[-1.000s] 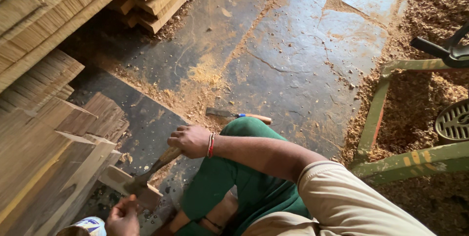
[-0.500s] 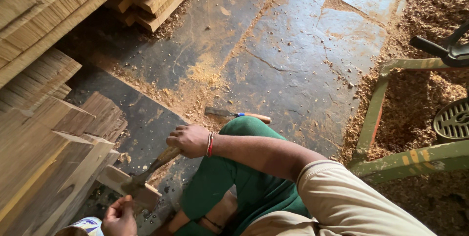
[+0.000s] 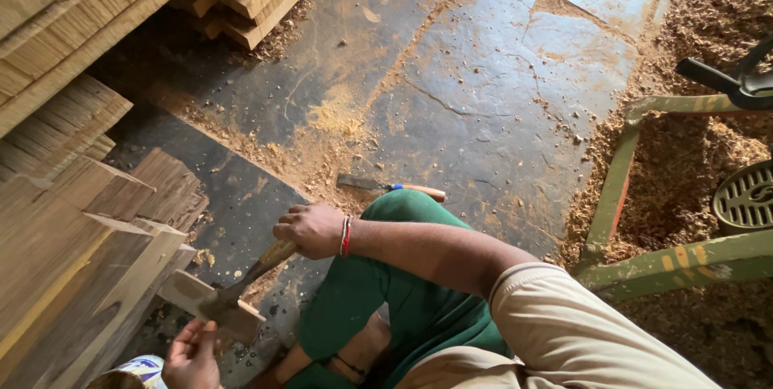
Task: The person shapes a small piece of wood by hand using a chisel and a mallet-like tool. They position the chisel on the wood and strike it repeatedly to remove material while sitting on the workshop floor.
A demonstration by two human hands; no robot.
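Right hand (image 3: pixel 310 228) closed around hammer (image 3: pixel 241 280) handle, head down on wood block (image 3: pixel 211 304); left hand (image 3: pixel 192 353) steadying block's near end against floor (image 3: pixel 451 107), beside stacked planks (image 3: pixel 72 228); chisel (image 3: pixel 390 187) lying past knee

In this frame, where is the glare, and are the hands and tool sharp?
Head view: sheen on the stone floor top right; shadow under the stacked planks; right hand and hammer fairly sharp; left hand cut by the bottom edge.
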